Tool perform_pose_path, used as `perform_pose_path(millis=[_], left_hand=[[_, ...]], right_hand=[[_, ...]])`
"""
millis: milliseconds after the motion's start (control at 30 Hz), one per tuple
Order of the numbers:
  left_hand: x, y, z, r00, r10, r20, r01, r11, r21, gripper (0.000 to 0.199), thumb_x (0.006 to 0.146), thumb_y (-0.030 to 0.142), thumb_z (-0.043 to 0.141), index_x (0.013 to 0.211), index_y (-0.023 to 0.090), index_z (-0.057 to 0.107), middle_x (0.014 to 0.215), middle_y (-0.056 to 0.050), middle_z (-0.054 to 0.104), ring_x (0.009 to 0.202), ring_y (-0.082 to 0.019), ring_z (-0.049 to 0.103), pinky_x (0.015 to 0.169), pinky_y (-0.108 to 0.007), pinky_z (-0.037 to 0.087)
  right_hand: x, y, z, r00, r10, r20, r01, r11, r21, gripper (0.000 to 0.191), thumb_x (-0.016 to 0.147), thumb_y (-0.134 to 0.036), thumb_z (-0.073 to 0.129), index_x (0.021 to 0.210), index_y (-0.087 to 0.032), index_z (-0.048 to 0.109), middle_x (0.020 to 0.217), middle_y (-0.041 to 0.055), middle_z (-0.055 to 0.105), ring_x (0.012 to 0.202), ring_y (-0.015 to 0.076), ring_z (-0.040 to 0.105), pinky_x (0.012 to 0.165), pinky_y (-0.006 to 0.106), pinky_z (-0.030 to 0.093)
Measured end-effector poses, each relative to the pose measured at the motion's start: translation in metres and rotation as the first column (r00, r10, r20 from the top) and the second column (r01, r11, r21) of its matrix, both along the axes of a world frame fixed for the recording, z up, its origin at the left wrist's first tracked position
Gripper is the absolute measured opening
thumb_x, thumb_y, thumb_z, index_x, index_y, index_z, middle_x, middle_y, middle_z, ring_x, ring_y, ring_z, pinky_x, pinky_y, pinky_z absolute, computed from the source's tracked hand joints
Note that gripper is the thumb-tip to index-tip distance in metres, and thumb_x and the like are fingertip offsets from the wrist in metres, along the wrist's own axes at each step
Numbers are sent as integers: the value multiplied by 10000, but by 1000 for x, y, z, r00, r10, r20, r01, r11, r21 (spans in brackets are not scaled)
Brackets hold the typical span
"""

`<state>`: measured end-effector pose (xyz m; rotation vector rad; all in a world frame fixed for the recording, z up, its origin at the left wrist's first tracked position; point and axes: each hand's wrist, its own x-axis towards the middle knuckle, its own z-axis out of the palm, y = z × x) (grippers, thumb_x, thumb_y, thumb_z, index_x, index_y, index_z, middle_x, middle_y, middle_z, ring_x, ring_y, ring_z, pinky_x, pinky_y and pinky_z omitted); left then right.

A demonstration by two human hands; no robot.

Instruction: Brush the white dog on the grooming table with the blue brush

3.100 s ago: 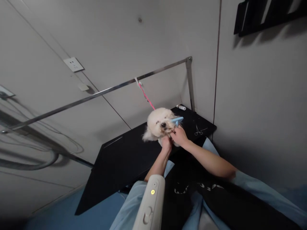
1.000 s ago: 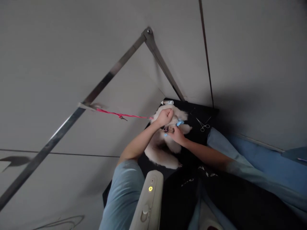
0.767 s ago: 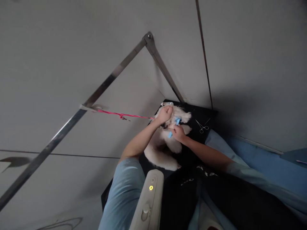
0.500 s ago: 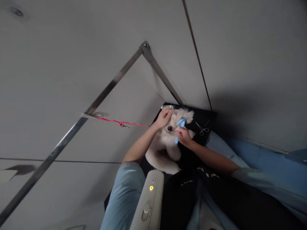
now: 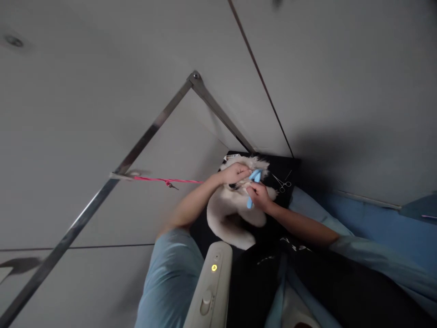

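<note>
A white, fluffy dog [image 5: 221,209] is on the black grooming table [image 5: 287,164], its head turned partly away under my hands. My left hand [image 5: 235,174] lies over the dog's head with the fingers closed on its fur; how much they grip is hard to see. In my right hand [image 5: 259,196] is a light-blue grooming brush [image 5: 255,175], held by its handle, with its head against the fur beside my left fingertips. The bristle side is hidden.
Scissor-handled forceps [image 5: 282,184] lie on the table right of the dog. A white tube [image 5: 232,156] sits at the far edge. A pink-red leash [image 5: 167,181] runs from a metal grooming arm [image 5: 136,152]. Grey wall panels stand behind.
My left hand has moved right across the dog's head toward the brush, now covering more of the face. My right hand keeps the brush at nearly the same spot. The view has shifted slightly.
</note>
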<state>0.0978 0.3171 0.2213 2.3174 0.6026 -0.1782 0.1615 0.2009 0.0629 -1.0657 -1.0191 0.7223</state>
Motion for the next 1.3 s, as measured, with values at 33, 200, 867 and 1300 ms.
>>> perform_pose_path(millis=[33, 200, 867, 1300], left_hand=[[1, 0, -3, 998, 15, 53, -17, 999, 49, 711, 900, 817, 589, 539, 226, 428, 515, 30, 373, 526, -129, 348, 548, -290, 333], [13, 0, -14, 972, -37, 230, -24, 967, 253, 657, 983, 712, 509, 546, 232, 404, 515, 15, 386, 560, -143, 385, 586, -306, 351], [6, 15, 19, 930, -345, 125, 245, 837, 490, 543, 1071, 641, 383, 790, 218, 575, 756, -56, 622, 741, -211, 581, 772, -348, 471], [-38, 27, -1, 997, -72, 4, 61, 867, 495, 318, 1022, 381, 587, 783, 206, 702, 644, -7, 640, 612, -148, 578, 645, -253, 417]], right_hand=[[1, 2, 1, 1000, -7, 0, 7, 1000, -3, 394, 875, -276, 537, 559, -267, 302, 549, -26, 383, 614, 172, 416, 641, 334, 397], [16, 10, 2, 997, -71, 20, 70, 997, 25, 353, 869, -294, 499, 575, -263, 306, 557, -23, 358, 620, 175, 401, 656, 338, 380], [31, 17, 29, 998, -63, -23, 65, 992, 113, 376, 870, -355, 514, 580, -258, 296, 574, -40, 347, 630, 152, 348, 639, 303, 358], [-6, 32, 15, 988, 61, -140, -59, 998, 18, 372, 816, -452, 505, 557, -264, 314, 566, -44, 332, 608, 145, 352, 615, 312, 330]])
